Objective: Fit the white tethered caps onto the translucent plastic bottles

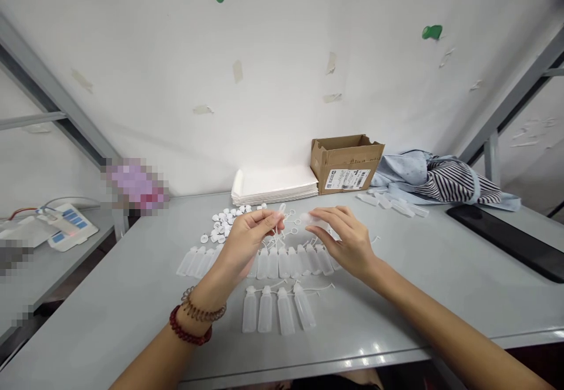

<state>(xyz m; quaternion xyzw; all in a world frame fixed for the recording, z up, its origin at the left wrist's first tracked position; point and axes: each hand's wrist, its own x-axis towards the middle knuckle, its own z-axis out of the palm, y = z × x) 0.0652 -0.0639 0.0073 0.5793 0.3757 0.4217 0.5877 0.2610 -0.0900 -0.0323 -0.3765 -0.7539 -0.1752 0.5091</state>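
Note:
My left hand (258, 228) pinches a thin white strap with a ring end (282, 208) between thumb and fingertips. Level with it, my right hand (346, 234) is closed on a small translucent plastic bottle (312, 219), its fingers hiding part of it. Below both hands runs a row of similar flat bottles (283, 262), partly covered by my left hand. Nearer the front edge lie several more bottles (265, 311) with thin straps at their necks. Behind my left hand are a pile of white caps (219, 227) and, to its right, loose ring straps (293, 231).
At the wall stand an open cardboard box (348, 164) and a stack of white sheets (275, 185). Loose bottles (399, 205), a bundled cloth (440, 178) and a black flat case (506, 243) lie to the right. A white device (73, 228) rests on the left-hand table.

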